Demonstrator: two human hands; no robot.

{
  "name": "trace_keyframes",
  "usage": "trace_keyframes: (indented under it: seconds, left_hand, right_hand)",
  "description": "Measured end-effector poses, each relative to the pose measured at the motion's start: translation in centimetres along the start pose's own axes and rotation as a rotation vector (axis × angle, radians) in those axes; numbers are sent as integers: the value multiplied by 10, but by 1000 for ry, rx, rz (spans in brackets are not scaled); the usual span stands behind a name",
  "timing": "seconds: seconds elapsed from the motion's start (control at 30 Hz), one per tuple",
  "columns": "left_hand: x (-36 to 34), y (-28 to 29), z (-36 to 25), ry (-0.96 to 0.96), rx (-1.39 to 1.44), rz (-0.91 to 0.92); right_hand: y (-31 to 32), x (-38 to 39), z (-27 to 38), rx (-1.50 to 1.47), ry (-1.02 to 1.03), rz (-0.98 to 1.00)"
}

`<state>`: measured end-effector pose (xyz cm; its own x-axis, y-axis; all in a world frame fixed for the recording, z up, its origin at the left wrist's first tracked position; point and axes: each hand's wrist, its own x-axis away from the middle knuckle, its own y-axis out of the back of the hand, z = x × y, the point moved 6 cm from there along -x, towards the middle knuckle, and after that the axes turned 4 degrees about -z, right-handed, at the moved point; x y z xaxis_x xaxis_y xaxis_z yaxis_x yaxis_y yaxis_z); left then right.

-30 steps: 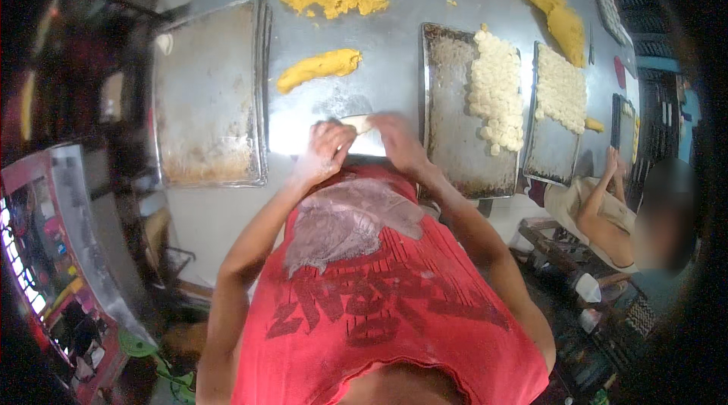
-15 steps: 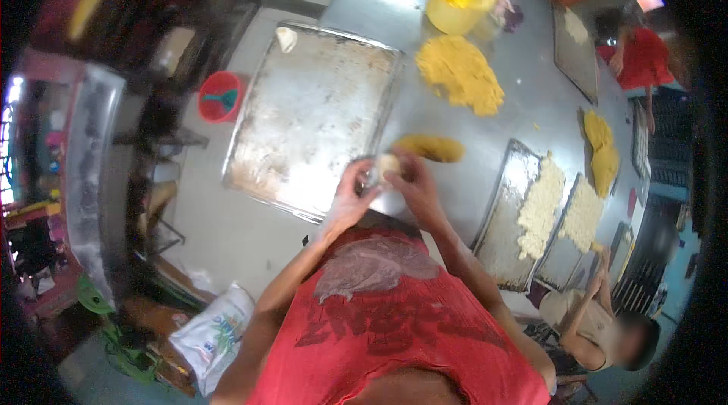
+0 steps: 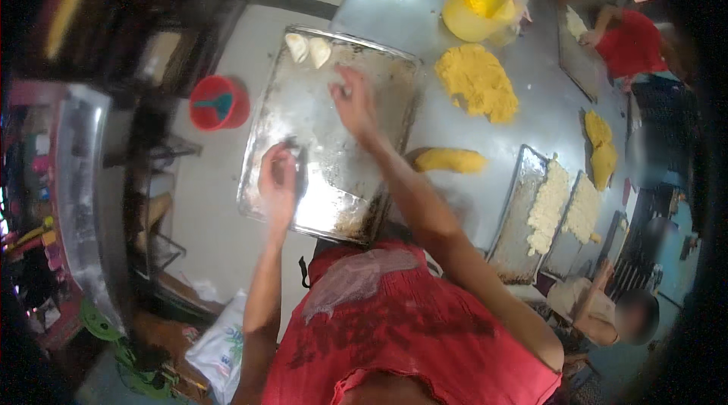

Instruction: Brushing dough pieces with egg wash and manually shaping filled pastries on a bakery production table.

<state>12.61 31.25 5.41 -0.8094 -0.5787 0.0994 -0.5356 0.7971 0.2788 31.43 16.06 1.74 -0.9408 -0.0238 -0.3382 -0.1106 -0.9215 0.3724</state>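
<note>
A large, worn metal baking tray (image 3: 326, 139) lies in front of me. Two pale folded dough pieces, the left one (image 3: 296, 48) and the right one (image 3: 320, 52), rest side by side near its far left corner. My right hand (image 3: 355, 102) hovers over the tray, just nearer to me than the dough pieces; its fingers are bent and apart, with nothing visible between them. Over the tray's left part is my left hand (image 3: 279, 177), fingers curled in. A dark patch shows beside those fingers, and whether it is a small object or shadow is unclear.
Right of the tray lie a yellow dough roll (image 3: 451, 161) and a yellow dough mound (image 3: 478, 83). Behind stands a yellow pitcher (image 3: 470, 18). Trays with pale dough (image 3: 547, 208) are at the right, near two other people. A red bowl (image 3: 220, 104) with a green scoop sits left.
My hands were together at the tray's near edge around a pale dough piece. Now they are apart over the tray, and a second dough piece lies beside the first.
</note>
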Motion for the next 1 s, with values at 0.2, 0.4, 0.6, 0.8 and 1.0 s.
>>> trace_keyframes:
  seconds: [0.2,0.4,0.6,0.8,1.0]
  left_hand:
    - [45,-89,5,16,153,229]
    - [115,-197,-34,-64,32,623]
    - [187,-290,-87,-260,-110,804]
    - [276,-344,-80,-159,-60,972]
    - [258,-330,-79,-201,111,838]
  right_hand:
    - [138,163,1,31,-183,558]
    - [340,229,-45,512,-659,709]
    - [565,263,-99,883,-622,-374]
    - [575,234,-121,943,-417,-429]
    - [464,202,-61,-1,-420,-300]
